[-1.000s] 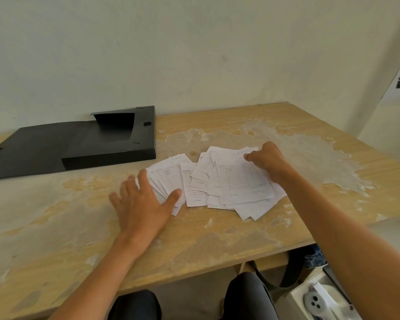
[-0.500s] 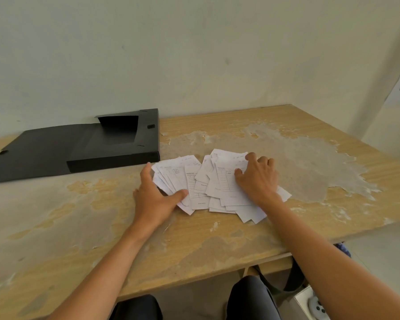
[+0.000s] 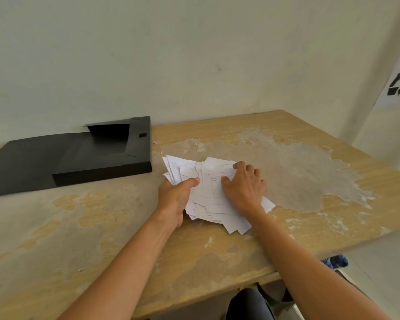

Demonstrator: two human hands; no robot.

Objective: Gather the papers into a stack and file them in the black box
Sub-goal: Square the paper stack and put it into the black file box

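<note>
Vs a sec ago the papers (image 3: 214, 192) are bunched far tighter: the fan that lay spread across the table (image 3: 217, 257) is now squeezed into a rough, ragged pile between both hands, w/ corners still poking out at the near right and far left. Left hand (image 3: 174, 199) has slid in from the bare wood and now clamps the pile's left edge, thumb on top, fingers hidden under the sheets. Right hand (image 3: 245, 188) lies flat and spread on top, pressing down, not gripping. So gathering looks nearly done; squaring the edges prob. comes next, then filing. Black box (image 3: 102, 155) sits open just left of the pile, near but not touching, lid flap laid out toward the left. Nothing stands between pile and box; only the peeling, patchy tabletop might snag loose sheets.
</note>
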